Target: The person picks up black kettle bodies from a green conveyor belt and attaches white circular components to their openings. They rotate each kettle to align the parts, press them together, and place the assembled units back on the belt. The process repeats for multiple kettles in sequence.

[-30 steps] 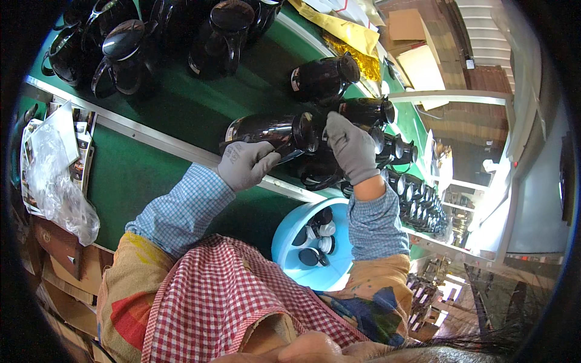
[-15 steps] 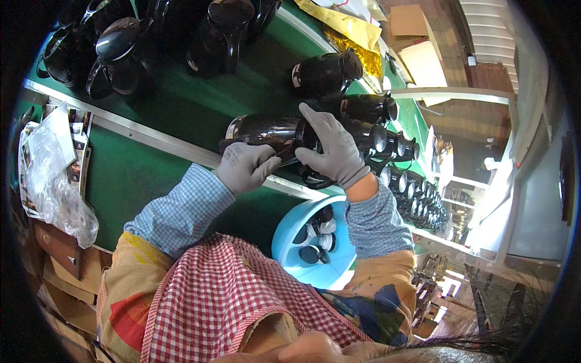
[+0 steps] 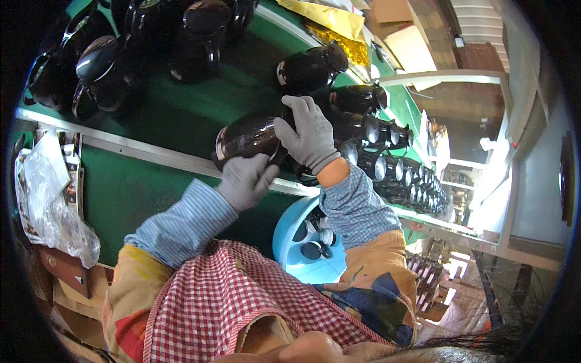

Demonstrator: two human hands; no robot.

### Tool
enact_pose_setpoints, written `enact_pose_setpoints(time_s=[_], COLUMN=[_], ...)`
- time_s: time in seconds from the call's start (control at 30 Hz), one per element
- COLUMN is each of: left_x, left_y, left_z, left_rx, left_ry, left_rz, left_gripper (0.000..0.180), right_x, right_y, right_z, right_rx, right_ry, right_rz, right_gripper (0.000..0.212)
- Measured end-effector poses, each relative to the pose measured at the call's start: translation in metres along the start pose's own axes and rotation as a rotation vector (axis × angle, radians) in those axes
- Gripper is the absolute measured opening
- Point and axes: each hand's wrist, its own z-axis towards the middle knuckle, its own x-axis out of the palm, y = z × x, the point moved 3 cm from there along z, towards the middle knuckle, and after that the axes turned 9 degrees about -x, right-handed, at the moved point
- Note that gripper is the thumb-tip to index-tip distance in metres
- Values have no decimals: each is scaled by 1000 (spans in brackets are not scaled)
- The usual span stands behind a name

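A glossy black jug (image 3: 245, 137) lies on its side across the metal rail at the near edge of the green conveyor belt (image 3: 157, 106). My left hand (image 3: 246, 180), in a grey glove, is closed against the jug's near side. My right hand (image 3: 308, 134), gloved the same, curls its fingers over the jug's top end. Both hands partly hide the jug's handle and mouth. Below my right forearm stands a light blue bucket (image 3: 287, 233) with several black and white lids (image 3: 313, 249) in it.
More black jugs (image 3: 311, 65) lie to the right, with a long row running back. Other black jugs (image 3: 100, 60) stand at the upper left. Printed papers under clear plastic (image 3: 51, 193) lie far left. Gold foil wrapping (image 3: 339, 42) sits beyond the belt.
The right hand's fingers, spread before, have curled over the jug's top end. The jug and both hands have shifted slightly left in view, and the left hand sits a little lower.
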Motion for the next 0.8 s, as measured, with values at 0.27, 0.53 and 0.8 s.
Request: enact_pose_setpoints(time_s=[0.27, 0.53, 0.8], left_x=[-21, -59, 35], left_y=[-10, 44, 14], left_z=[-5, -21, 84], left_rx=[1, -292, -201], left_ry=[83, 257, 26], left_rz=[-22, -274, -268], left_gripper=[20, 21, 27], right_x=[-48, 0, -30], right_y=[-57, -190, -265], right_z=[20, 30, -4], right_rx=[508, 874, 838], right_ry=[15, -219, -418], right_rz=[-115, 528, 327], right_gripper=[59, 68, 51])
